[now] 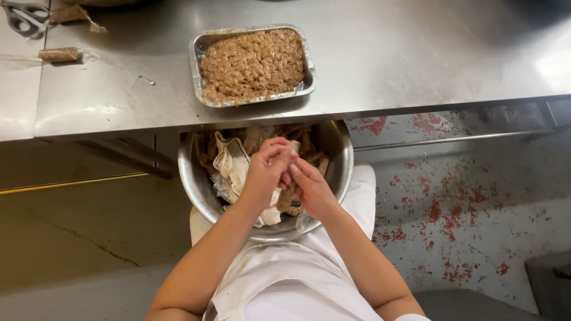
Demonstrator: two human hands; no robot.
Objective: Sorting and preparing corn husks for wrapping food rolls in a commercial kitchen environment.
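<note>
Pinching a small brown piece, seemingly, both hands (288, 175) closed together over steel bowl (193, 178), foil tray (199, 44) beyond.

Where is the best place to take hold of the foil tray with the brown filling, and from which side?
Probably the foil tray by its two short rolled rims, one of the hands at each end, coming from above at left and right. It is full and thin-walled, so a one-sided grip might bend it.

The scissors (24, 18) are cut off by the top-left edge; the hands hide the bowl's (196, 184) middle.
</note>
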